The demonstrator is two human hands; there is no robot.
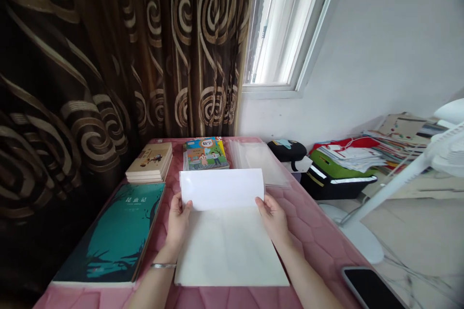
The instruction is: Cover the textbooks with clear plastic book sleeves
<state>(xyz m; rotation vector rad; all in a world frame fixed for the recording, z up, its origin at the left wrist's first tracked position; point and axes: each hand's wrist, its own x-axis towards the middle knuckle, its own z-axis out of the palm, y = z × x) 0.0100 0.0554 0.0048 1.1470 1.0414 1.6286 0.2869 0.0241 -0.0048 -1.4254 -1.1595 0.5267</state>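
Note:
My left hand [178, 222] pinches the left edge of a smooth white sheet [222, 188], thumb in front and fingers curled behind. At the opposite edge my right hand [274, 219] grips it the same way. The sheet is raised and tilted, spanning the gap between both hands. Below it a larger off-white, flat item [234, 251], like a blank page or book cover, lies on the pink quilted surface [308, 231]. Whether the two are joined is hidden. A teal book [119, 231] lies left of my left forearm, which wears a bracelet.
Stacked tan books [150, 159] and colourful textbooks [205, 153] stand at the back. Clear plastic sleeves [257, 159] lie behind my right hand. A phone [371, 287] rests at the right edge. Beyond are a white fan [391, 193], a green-black box [337, 174] and a curtain [188, 48].

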